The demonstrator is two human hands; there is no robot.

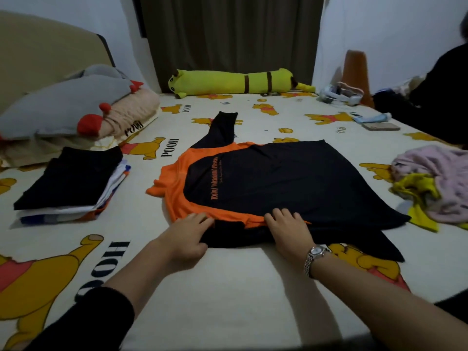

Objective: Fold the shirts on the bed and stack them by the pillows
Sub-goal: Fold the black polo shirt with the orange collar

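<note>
A black and orange long-sleeved shirt (278, 178) lies spread flat in the middle of the bed, one black sleeve stretched toward the far side. The near sleeve is folded along its front edge. My left hand (188, 236) holds that near sleeve at the orange shoulder, thumb under the cloth. My right hand (288, 228) presses on the same folded edge a little to the right, fingers lying flat. A stack of folded shirts (71, 183), black on top, sits at the left beside the pillows (76, 107).
A heap of unfolded pink and yellow clothes (435, 186) lies at the right. A long yellow plush (238, 81) lies along the far edge by the dark curtain. A person in black sits at the far right. Small items lie near the far right corner.
</note>
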